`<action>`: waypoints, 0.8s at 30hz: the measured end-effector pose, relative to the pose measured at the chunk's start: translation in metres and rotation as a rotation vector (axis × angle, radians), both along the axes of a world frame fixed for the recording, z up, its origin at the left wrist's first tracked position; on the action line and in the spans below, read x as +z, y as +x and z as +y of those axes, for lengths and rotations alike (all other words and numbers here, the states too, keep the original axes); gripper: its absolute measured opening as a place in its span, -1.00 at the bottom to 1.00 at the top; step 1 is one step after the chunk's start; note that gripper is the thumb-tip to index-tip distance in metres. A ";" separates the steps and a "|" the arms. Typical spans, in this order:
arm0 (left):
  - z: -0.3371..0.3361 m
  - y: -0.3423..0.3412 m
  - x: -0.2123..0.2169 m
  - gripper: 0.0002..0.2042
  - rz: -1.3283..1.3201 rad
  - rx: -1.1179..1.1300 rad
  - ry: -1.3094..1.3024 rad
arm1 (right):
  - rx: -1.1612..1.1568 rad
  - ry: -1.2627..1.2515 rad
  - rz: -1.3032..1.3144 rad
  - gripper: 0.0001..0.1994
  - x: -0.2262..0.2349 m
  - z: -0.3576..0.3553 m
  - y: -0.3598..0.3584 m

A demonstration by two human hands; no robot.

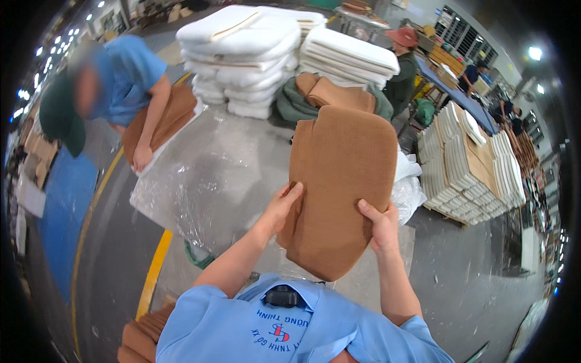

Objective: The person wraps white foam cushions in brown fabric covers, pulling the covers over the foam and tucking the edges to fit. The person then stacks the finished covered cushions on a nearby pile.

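Both my hands hold up a brown fabric cushion cover [344, 175], which has a rounded outline and a second layer or piece showing behind its left edge. My left hand [282, 209] grips that left edge, thumb on the front. At the lower right edge, my right hand [380, 225] pinches the fabric with its thumb on top and its fingers hidden behind. Below the cover lies a sheet of clear plastic [209, 163] over a grey work surface. More brown covers [339, 94] rest on a green bundle [290, 101] just beyond.
White foam pads [239, 60] stand in tall stacks at the far side. A co-worker [130, 78] at left handles a brown piece [163, 124]. Stacked white and brown parts [466, 163] sit on a pallet at right. A white plastic bag [407, 184] lies beside the cover.
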State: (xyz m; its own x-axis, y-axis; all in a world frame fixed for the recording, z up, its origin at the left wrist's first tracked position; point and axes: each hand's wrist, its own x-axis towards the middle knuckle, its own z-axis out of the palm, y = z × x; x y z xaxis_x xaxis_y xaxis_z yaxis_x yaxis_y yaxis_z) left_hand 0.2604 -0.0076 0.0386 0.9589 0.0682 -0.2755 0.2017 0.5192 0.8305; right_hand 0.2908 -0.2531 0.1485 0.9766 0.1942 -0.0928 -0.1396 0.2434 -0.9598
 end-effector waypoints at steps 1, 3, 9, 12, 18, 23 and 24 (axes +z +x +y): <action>-0.002 0.016 0.008 -0.49 0.056 0.002 0.117 | -0.041 0.038 0.006 -0.51 0.000 0.005 -0.007; -0.001 0.041 0.010 -0.60 0.096 0.098 0.292 | -0.021 0.080 -0.056 -0.48 0.003 0.028 -0.017; -0.013 0.046 -0.012 -0.62 0.115 -0.335 0.266 | 0.151 0.077 0.156 -0.23 -0.033 0.002 -0.048; -0.044 0.029 -0.012 -0.61 0.211 -0.604 0.239 | -0.155 -0.223 0.228 -0.27 -0.090 -0.044 -0.045; -0.066 0.018 -0.030 -0.59 0.337 -0.818 0.485 | -0.049 0.271 0.488 -0.62 -0.166 -0.063 -0.093; -0.083 0.029 -0.063 -0.60 0.337 -0.911 0.640 | -0.356 0.425 0.573 -0.79 -0.195 -0.057 -0.127; -0.088 0.030 -0.070 -0.59 0.335 -0.920 0.628 | -0.398 0.453 0.582 -0.81 -0.203 -0.056 -0.134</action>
